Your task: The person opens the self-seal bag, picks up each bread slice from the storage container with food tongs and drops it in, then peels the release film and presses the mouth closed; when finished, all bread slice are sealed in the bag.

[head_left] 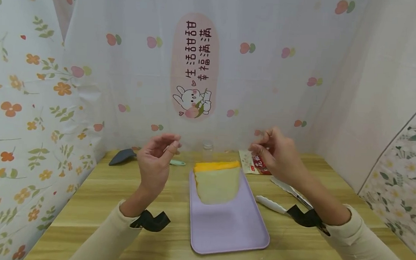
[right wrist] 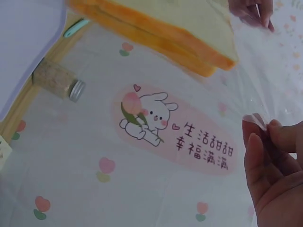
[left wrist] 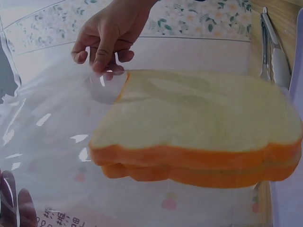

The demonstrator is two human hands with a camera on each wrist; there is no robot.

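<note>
My left hand (head_left: pixel 154 164) and right hand (head_left: pixel 276 152) are raised apart above the table, each pinching the edge of a clear plastic bag (left wrist: pixel 52 123). The film hardly shows in the head view. Two stacked bread slices (left wrist: pixel 199 113) with orange crusts show through the film and appear to hang inside the bag. In the head view the slices cover the far end of a lilac tray (head_left: pixel 223 226). The right wrist view shows my right thumb and fingertips (right wrist: pixel 258 125) gathered on the film, with the left hand (right wrist: pixel 253 12) across from them.
A dark grey spatula (head_left: pixel 123 156) with a mint handle lies behind the left hand. A small jar (right wrist: pixel 57 80) with a metal lid stands behind the tray. Right of the tray are a red and white packet (head_left: pixel 256 162) and tongs (head_left: pixel 273 205). Patterned curtains surround the table.
</note>
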